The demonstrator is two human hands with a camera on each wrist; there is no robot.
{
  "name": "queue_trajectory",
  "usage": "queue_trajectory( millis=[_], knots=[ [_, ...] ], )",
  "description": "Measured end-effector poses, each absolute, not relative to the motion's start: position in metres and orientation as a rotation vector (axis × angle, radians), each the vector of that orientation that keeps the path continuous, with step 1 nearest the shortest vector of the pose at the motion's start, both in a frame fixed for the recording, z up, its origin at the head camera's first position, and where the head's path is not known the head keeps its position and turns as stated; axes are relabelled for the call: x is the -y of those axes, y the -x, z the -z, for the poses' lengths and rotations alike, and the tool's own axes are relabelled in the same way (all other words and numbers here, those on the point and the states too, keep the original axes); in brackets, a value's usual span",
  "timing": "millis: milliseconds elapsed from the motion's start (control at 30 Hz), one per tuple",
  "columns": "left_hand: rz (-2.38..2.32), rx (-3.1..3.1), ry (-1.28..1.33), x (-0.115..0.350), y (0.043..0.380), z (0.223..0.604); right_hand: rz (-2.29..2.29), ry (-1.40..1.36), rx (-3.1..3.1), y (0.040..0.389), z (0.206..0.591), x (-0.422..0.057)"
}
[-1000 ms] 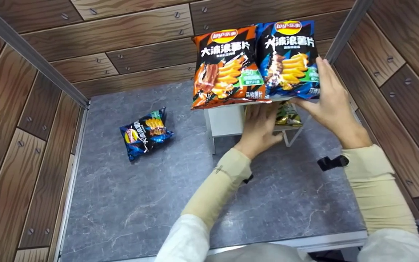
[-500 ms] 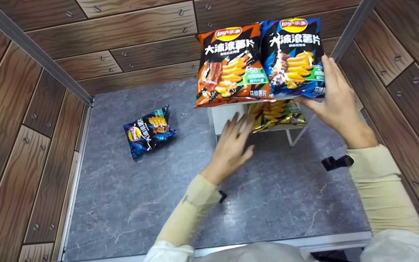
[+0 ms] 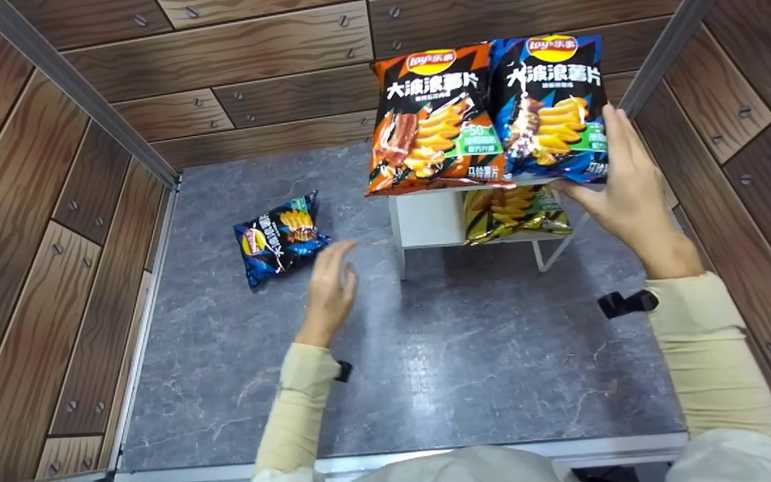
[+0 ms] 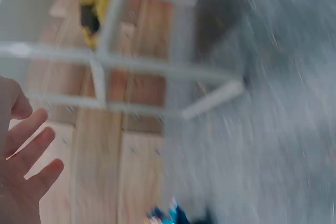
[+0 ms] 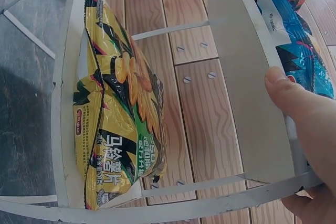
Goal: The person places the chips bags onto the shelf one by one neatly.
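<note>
A two-tier white shelf rack (image 3: 427, 222) stands at the right. On its top board lie an orange chip bag (image 3: 436, 124) and a blue chip bag (image 3: 551, 110), side by side. On the lower board, at its right end, is a yellow chip bag (image 5: 123, 124). My right hand (image 3: 633, 197) holds the rack's top right corner, its thumb along the board's edge beside the blue bag. Fingers loosely bent and holding nothing, my left hand (image 3: 329, 288) hovers just right of another blue chip bag (image 3: 280, 237) lying on the grey table.
Wood-patterned panels (image 3: 292, 100) enclose the table (image 3: 479, 381) at the back and both sides. Metal posts (image 3: 98, 100) run up the corners. The rack's thin white legs (image 3: 549, 254) stand on the tabletop.
My left hand has left the yellow bag on the lower board and swung left and down toward the blue bag on the table. My right hand keeps its place on the rack.
</note>
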State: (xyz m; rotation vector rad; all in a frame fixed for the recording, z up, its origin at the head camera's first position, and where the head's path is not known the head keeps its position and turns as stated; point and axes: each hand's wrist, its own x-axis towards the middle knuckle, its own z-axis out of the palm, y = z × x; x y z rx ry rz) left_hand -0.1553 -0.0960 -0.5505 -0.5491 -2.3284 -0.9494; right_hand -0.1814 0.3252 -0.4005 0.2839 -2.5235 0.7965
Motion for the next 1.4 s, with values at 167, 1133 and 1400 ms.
queue_trajectory(
  millis=[167, 1133, 1400],
  knots=[
    [0.882, 2.407, 0.372, 0.126, 0.176, 0.563, -0.793, -0.279, 2.528, 0.181, 0.398, -0.325],
    [0.67, 3.11, -0.318, 0.151, 0.245, 0.596, -0.783, -0.284, 2.54, 0.182, 0.4, -0.321],
    [0.586, 3.359, -0.319, 0.139, 0.241, 0.602, -0.765, -0.275, 2.529, 0.178, 0.399, -0.324]
  ],
)
